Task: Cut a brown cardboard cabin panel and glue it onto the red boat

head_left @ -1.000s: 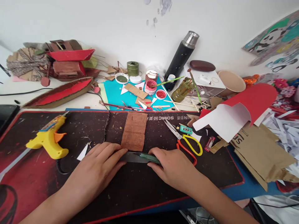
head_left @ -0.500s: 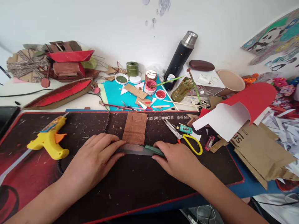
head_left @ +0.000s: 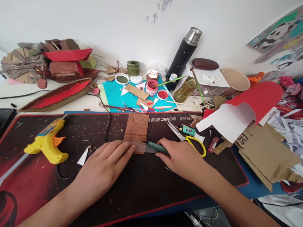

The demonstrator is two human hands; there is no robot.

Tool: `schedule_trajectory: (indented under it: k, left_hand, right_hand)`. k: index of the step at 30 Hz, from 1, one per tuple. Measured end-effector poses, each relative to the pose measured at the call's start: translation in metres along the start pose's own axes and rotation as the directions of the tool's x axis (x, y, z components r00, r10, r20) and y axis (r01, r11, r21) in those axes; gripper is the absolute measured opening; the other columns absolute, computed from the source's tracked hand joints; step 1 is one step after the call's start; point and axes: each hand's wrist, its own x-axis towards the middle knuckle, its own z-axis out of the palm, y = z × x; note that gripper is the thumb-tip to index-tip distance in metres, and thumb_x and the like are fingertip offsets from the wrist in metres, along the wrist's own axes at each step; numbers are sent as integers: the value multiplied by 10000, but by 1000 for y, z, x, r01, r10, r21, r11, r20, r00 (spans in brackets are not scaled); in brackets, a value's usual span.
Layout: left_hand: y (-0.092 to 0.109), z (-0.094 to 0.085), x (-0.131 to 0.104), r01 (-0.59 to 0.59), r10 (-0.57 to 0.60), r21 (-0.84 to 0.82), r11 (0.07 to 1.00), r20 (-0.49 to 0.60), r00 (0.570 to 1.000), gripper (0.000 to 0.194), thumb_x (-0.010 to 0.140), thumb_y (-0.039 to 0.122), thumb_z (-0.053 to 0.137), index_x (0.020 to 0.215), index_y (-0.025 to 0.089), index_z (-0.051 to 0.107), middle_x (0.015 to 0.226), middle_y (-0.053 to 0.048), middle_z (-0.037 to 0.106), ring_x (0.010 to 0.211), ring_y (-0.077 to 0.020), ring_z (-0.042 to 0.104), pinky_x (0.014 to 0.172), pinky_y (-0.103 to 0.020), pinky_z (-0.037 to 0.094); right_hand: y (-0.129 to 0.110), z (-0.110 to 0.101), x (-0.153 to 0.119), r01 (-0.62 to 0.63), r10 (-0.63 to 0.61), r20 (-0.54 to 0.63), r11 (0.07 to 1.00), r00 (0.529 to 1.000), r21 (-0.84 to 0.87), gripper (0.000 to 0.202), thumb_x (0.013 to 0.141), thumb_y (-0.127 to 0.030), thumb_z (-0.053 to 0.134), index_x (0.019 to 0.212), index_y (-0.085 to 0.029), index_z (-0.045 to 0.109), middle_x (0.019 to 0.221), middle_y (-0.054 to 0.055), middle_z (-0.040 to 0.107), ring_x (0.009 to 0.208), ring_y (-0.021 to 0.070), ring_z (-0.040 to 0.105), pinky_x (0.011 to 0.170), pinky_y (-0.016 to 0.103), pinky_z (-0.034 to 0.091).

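Observation:
A brown-painted cardboard piece (head_left: 136, 127) lies on the dark desk mat, with a small rectangle marked near its top. Across its lower part rests a clear ruler (head_left: 150, 148), and a strip of the cardboard shows through and below it. My left hand (head_left: 106, 160) presses the ruler down, fingers together and bent over its left part, which is hidden. In my right hand (head_left: 178, 157) is a green utility knife (head_left: 158, 147), its tip pointing left at the cardboard's right edge, by the ruler's upper edge. Whether the blade touches I cannot tell.
A yellow glue gun (head_left: 48, 145) lies left, a white paper scrap (head_left: 83, 156) beside my left hand. Scissors (head_left: 195, 145) and a lighter (head_left: 188, 130) are beyond my right hand. Paint pots (head_left: 151, 87), a thermos (head_left: 182, 56) and cardboard boats (head_left: 59, 94) stand behind.
The ruler has shifted away from me, from the cardboard's near edge up onto it. My left hand has moved right and the knife slightly farther away. The white paper scrap has come into sight.

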Motion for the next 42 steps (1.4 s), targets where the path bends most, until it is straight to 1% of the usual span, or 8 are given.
schedule_trajectory:
  k: [3,13,17,22,27,33,38,42]
  left_hand:
    - [3,3,-1,-20,20,28,999,22,1000,418,1030,114,414,1377,125,646,1242,-158,741,1151,-302,669,972,-450,551]
    - [8,7,-1,-4,4,14,1000,0,1000,453,1027,108,427,1445,139,599,1256,-142,749,1182,-288,672,972,-417,556]
    - [9,8,-1,15,-15,-1,1000,12,1000,497,1030,120,411,1506,166,549,1288,-142,745,1206,-281,674,988,-422,557]
    - [9,7,-1,6,-6,22,1000,16,1000,476,1014,96,436,1460,162,591,1293,-136,750,1185,-287,688,978,-426,560]
    - [10,8,-2,37,-37,-8,999,33,999,507,1019,111,438,1504,198,557,1327,-127,739,1213,-285,682,997,-433,555]
    - [10,6,1,-7,6,30,1000,19,1000,457,1005,87,460,1428,146,624,1307,-134,745,1191,-292,678,990,-419,540]
    - [10,3,5,-35,33,83,996,14,999,418,1006,66,450,1376,82,644,1298,-143,750,1171,-304,666,969,-425,519]
    - [10,4,4,-26,26,76,997,10,1000,425,1002,65,458,1384,90,642,1308,-143,745,1176,-304,664,977,-426,507]
  right_hand:
    - [0,0,1,-5,5,3,1000,1000,16,178,1027,-360,643,1114,-210,604,911,40,781,771,255,740,598,334,322]
    - [4,4,-1,5,-5,-48,1000,999,6,166,1005,-334,658,1100,-212,601,859,30,772,710,236,725,573,323,308]
    - [5,4,-2,-3,3,-38,1000,999,9,171,1013,-344,650,1110,-212,602,870,33,774,725,242,728,576,327,302]
    - [6,3,-1,-7,7,-15,1000,1000,23,180,1026,-349,640,1128,-206,600,918,45,779,775,253,739,591,325,304]
    - [5,-2,-1,-15,15,7,1000,1000,19,167,1031,-349,636,1115,-209,601,926,44,774,791,252,738,597,326,321]
    - [5,-3,-1,-21,21,1,1000,1000,20,154,1025,-343,632,1107,-216,599,914,39,774,771,238,732,592,328,329]
    - [7,-1,-1,-20,20,-21,1000,1000,21,172,1022,-363,643,1106,-219,600,915,39,777,752,236,721,580,319,285]
    - [8,0,0,-19,20,-25,1000,999,9,183,1024,-373,645,1108,-218,600,902,35,773,749,241,716,576,323,261]
